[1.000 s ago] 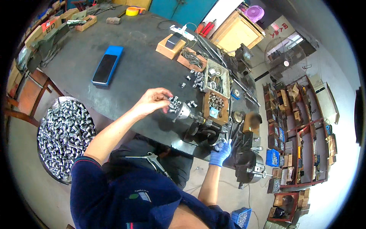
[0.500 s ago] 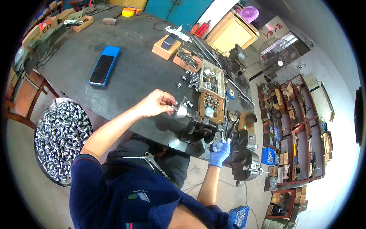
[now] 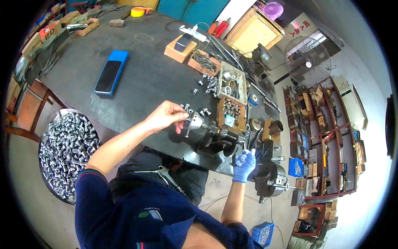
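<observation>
My bare left hand (image 3: 168, 115) is at the face of a silver chuck (image 3: 195, 120), thumb and fingers closed together there. What they pinch, if anything, is too small to make out. A thin metal rod (image 3: 188, 132) sticks down from the chuck. Behind the chuck, a dark machine body (image 3: 219, 142) sits at the bench edge. My right hand (image 3: 243, 166), in a blue glove with greyish fingertips, is to the right of this body with its fingers curled in. Whatever lies inside the curl is hidden. Loose shiny metal fittings (image 3: 205, 112) lie just beyond the chuck.
A wooden box of small metal parts (image 3: 232, 111) and a grey tray (image 3: 225, 68) stand beyond the machine. A blue-cased phone-like device (image 3: 110, 74) lies on the dark bench (image 3: 143, 62). A large tub of metal fittings (image 3: 68, 153) stands at left, a second dark machine (image 3: 269, 180) at right.
My left hand has shifted slightly left at the chuck, uncovering more of its face; the thin rod now shows below. My gloved right hand is slightly higher and further right. The view has moved a little.
</observation>
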{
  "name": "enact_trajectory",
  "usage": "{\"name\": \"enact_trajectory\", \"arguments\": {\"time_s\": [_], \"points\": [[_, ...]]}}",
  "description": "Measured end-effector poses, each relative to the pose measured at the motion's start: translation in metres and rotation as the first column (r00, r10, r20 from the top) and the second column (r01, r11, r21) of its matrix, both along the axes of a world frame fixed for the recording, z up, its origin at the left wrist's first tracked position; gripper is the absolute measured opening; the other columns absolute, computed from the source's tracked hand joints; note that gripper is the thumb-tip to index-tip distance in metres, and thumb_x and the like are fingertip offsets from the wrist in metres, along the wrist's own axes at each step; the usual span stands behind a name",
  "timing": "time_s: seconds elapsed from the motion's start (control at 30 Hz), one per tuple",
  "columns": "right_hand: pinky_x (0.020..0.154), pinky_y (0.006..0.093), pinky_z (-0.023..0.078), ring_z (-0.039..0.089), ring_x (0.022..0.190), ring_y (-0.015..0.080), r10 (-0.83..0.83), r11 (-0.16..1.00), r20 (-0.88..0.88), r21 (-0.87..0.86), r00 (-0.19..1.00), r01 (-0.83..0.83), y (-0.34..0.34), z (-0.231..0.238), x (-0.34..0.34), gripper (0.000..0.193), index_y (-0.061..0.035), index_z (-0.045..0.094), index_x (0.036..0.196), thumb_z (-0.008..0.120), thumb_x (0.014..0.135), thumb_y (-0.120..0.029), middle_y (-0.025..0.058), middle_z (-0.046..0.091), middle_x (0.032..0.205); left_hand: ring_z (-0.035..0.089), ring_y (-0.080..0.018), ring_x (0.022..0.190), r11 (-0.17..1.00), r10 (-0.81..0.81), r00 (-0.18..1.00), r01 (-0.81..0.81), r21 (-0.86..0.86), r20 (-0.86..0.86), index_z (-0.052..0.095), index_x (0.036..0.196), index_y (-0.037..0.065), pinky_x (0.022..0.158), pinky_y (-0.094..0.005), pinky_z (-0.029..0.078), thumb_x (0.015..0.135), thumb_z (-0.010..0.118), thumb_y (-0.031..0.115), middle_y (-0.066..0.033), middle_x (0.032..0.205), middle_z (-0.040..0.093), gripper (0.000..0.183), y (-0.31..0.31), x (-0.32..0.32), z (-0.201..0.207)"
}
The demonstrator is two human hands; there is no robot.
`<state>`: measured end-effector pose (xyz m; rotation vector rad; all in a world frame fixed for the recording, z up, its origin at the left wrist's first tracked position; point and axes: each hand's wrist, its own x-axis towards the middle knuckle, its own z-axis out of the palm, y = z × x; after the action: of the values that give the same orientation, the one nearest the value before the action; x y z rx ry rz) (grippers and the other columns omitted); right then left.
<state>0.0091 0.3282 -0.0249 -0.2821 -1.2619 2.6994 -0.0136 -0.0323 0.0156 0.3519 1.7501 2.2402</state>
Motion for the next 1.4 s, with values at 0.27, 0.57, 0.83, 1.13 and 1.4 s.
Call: {"name": "enact_trajectory", "arguments": {"time_s": [0.27, 0.57, 0.83, 1.13, 1.4], "points": [[0.031, 0.02, 0.029, 0.035, 0.035, 0.0071, 0.072, 0.996, -0.148, 0.054, 0.986, -0.065, 0.001, 0.033, -0.006, 0.04, 0.0006, 0.058, 0.081, 0.047, 0.09, -0.037, 0.0007, 0.044, 0.047, 0.06, -0.0144, 0.074, 0.999, 0.033, 0.984, -0.037, -0.017, -0.177, 0.057, 0.095, -0.005, 0.071, -0.026, 0.048, 0.076, 0.059, -0.008, -0.0086, 0.083, 0.06, 0.02, 0.001, 0.002, -0.004], [0.03, 0.0207, 0.029, 0.037, 0.038, 0.0076, 0.254, 0.927, -0.178, -0.236, 0.951, -0.291, 0.021, 0.014, -0.118, 0.041, -0.0049, 0.054, 0.073, 0.045, 0.09, -0.041, 0.0014, 0.048, 0.053, 0.061, -0.015, 0.073, 0.995, 0.097, 0.972, -0.089, 0.044, -0.212, 0.057, 0.094, -0.006, 0.069, -0.0265, 0.049, 0.077, 0.062, -0.004, -0.009, 0.08, 0.061, 0.018, 0.005, 0.0, -0.01], [0.034, 0.0183, 0.029, 0.04, 0.04, 0.0033, -0.124, 0.979, 0.036, 0.165, 0.992, 0.117, 0.0, -0.046, -0.105, 0.023, -0.0098, 0.057, 0.075, 0.059, 0.085, -0.03, -0.0042, 0.05, 0.057, 0.059, -0.0156, 0.067, 0.985, 0.154, 0.977, -0.139, 0.107, -0.149, 0.056, 0.091, -0.005, 0.06, -0.0277, 0.05, 0.081, 0.06, 0.003, -0.0096, 0.078, 0.06, 0.013, 0.011, 0.001, -0.016], [0.029, 0.0192, 0.028, 0.036, 0.037, 0.0062, -0.031, 0.999, 0.059, 0.013, 0.998, 0.03, -0.001, -0.027, -0.009, 0.029, -0.0031, 0.054, 0.078, 0.047, 0.09, -0.029, 0.0008, 0.047, 0.054, 0.055, -0.0116, 0.064, 0.981, 0.19, 0.962, -0.18, 0.068, -0.196, 0.055, 0.086, -0.003, 0.057, -0.0246, 0.047, 0.083, 0.058, 0.005, -0.0055, 0.073, 0.057, 0.009, 0.019, 0.001, -0.019], [0.029, 0.0188, 0.024, 0.035, 0.036, 0.0052, 0.009, 0.994, -0.059, 0.106, 0.998, -0.002, 0.001, 0.018, 0.006, 0.037, -0.0029, 0.057, 0.073, 0.053, 0.087, -0.037, -0.0005, 0.045, 0.047, 0.051, -0.0073, 0.057, 0.952, 0.286, 0.954, -0.271, 0.144, -0.095, 0.054, 0.083, 0.0, 0.05, -0.0209, 0.043, 0.085, 0.055, 0.005, -0.0025, 0.067, 0.055, 0.006, 0.03, 0.014, -0.021]]}}
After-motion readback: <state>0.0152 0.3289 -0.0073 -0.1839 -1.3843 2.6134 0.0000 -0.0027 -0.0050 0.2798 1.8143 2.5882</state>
